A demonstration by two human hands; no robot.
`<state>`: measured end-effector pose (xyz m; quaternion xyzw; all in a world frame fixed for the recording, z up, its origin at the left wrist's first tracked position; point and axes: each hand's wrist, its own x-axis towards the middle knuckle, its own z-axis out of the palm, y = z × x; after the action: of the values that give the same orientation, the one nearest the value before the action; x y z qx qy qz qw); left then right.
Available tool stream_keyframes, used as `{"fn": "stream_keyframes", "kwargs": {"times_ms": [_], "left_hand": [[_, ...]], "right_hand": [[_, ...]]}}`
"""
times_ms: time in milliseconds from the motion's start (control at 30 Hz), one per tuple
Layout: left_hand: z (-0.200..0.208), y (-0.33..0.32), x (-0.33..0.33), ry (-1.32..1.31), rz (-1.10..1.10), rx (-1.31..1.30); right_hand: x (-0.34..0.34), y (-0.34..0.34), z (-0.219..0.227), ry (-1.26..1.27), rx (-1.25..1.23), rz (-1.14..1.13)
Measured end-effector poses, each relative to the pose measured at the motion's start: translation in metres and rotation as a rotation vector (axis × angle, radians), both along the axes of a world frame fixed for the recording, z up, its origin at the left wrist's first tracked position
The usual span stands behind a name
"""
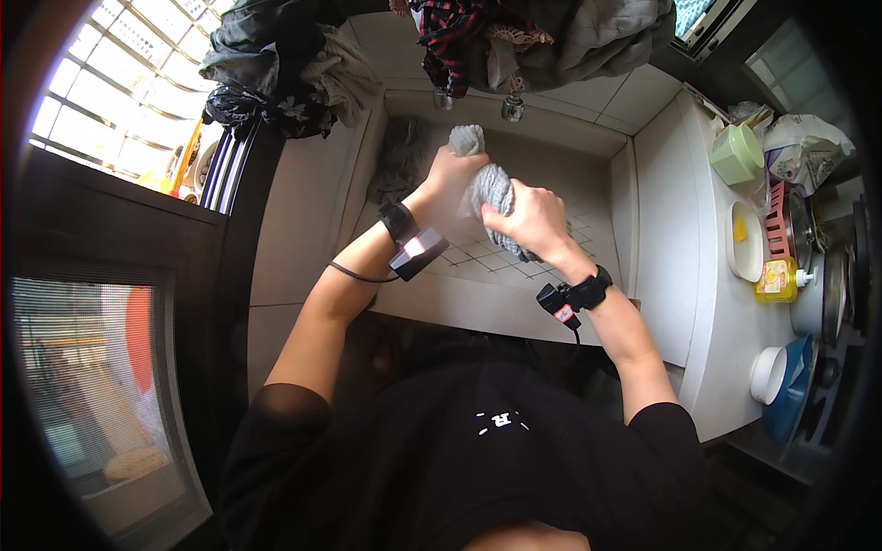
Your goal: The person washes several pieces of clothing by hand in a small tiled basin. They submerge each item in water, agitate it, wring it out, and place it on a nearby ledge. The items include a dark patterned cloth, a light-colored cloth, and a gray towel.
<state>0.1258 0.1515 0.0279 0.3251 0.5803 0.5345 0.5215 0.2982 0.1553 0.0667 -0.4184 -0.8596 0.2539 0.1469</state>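
A twisted, ribbed grey cloth (494, 186) is held up over a wide, light-coloured sink (514, 317). My left hand (448, 180) is closed around its upper part, and a bunched end sticks out above the fist. Lower and to the right, my right hand (535, 220) grips the same cloth, whose tail hangs below the fingers. Darker wet fabric (401, 156) lies at the sink's left back corner. Crossed lines mark the sink's sloping inner face beneath my hands.
Two metal taps (513, 108) stick out at the back wall, under hanging clothes (588, 41). More dark garments (266, 64) hang at the back left. Along the right counter stand a green container (738, 153), a white dish (745, 241), a yellow pump bottle (777, 279) and a white bowl (768, 375).
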Motion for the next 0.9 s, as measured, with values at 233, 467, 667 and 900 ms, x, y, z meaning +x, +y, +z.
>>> {"fn": "stream_keyframes", "kwargs": {"times_ms": [233, 467, 667, 900], "left_hand": [[-0.068, -0.012, -0.014, 0.120, -0.132, 0.013], [-0.053, -0.059, -0.012, -0.822, -0.526, -0.335], [-0.011, -0.118, -0.003, -0.846, -0.333, -0.137], [0.036, -0.102, -0.010, -0.447, 0.032, 0.193]], "right_hand": [[-0.002, 0.006, -0.019, 0.531, -0.687, -0.105], [-0.009, 0.015, -0.047, 1.261, -1.414, -0.387], [-0.025, 0.013, -0.063, 1.425, -1.414, -0.533], [-0.014, 0.001, -0.058, 1.267, -1.790, -0.264]]}}
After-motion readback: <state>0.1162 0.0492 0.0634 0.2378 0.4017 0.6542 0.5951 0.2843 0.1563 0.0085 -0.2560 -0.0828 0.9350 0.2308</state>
